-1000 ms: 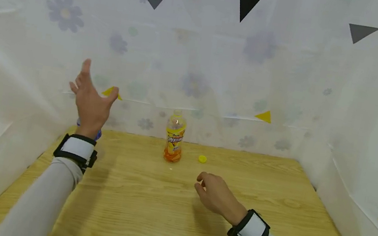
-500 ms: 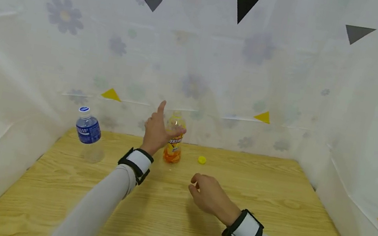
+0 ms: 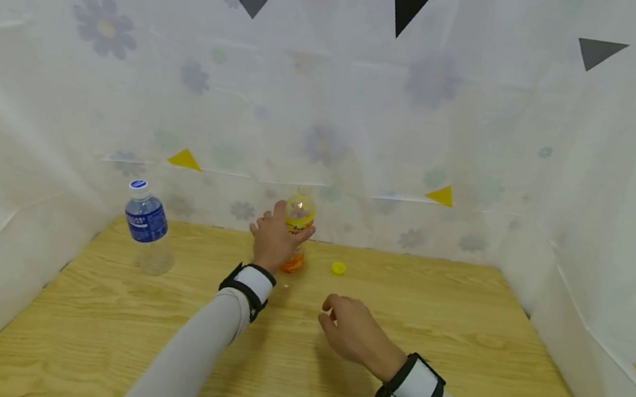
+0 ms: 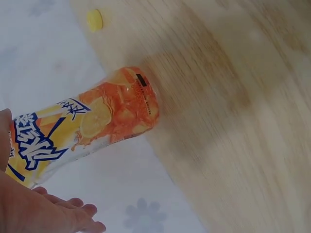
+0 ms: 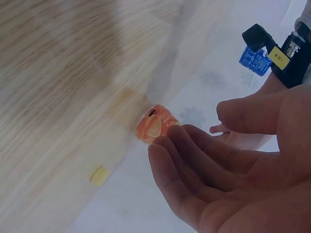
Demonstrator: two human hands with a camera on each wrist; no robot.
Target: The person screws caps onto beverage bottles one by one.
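An iced tea bottle with a yellow and orange label stands upright near the table's back edge, its mouth bare. My left hand is at its left side, thumb across the label and the other fingers spread to the left. In the left wrist view the bottle lies between thumb and fingers; whether the palm touches it is hidden. Right of the bottle lies a yellow bottle cap. Closer to me, my right hand hovers over the table with loosely bent fingers, holding nothing.
A clear bottle with a blue label and a white-and-blue cap stands at the table's left. White sheeting with flowers and triangles rises behind the wooden table and along both sides.
My left hand has moved right from in front of the blue-labelled bottle to the iced tea bottle, dropping lower beside it. My right hand has shifted only slightly left.
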